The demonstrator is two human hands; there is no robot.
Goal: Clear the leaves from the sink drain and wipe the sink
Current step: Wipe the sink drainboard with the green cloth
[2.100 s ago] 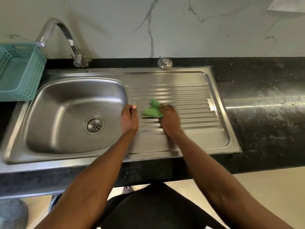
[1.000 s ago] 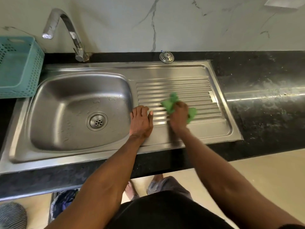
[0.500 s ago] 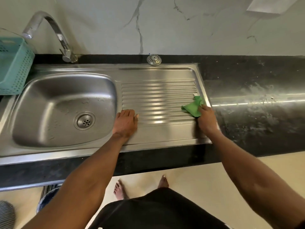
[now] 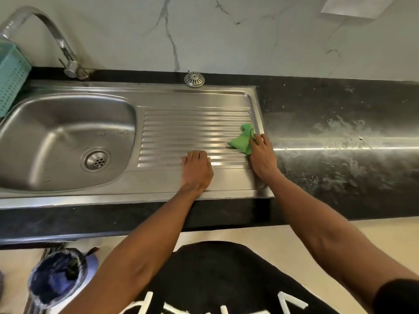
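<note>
A steel sink (image 4: 68,132) with a round drain (image 4: 96,159) fills the left; no leaves show in the bowl. Its ribbed drainboard (image 4: 195,125) extends to the right. My right hand (image 4: 263,157) presses a green cloth (image 4: 242,140) onto the drainboard's right edge. My left hand (image 4: 197,171) rests flat, fingers together, on the front of the drainboard, holding nothing. A loose metal strainer cap (image 4: 194,79) lies on the counter behind the drainboard.
A curved tap (image 4: 56,39) stands at the back left, beside a teal plastic basket (image 4: 11,75). Black stone counter (image 4: 340,137) with wet streaks runs to the right. A bin with a dark liner (image 4: 56,277) stands on the floor below.
My right hand has slid the green cloth from the middle of the drainboard to its right edge. My left hand has shifted right along the drainboard's front.
</note>
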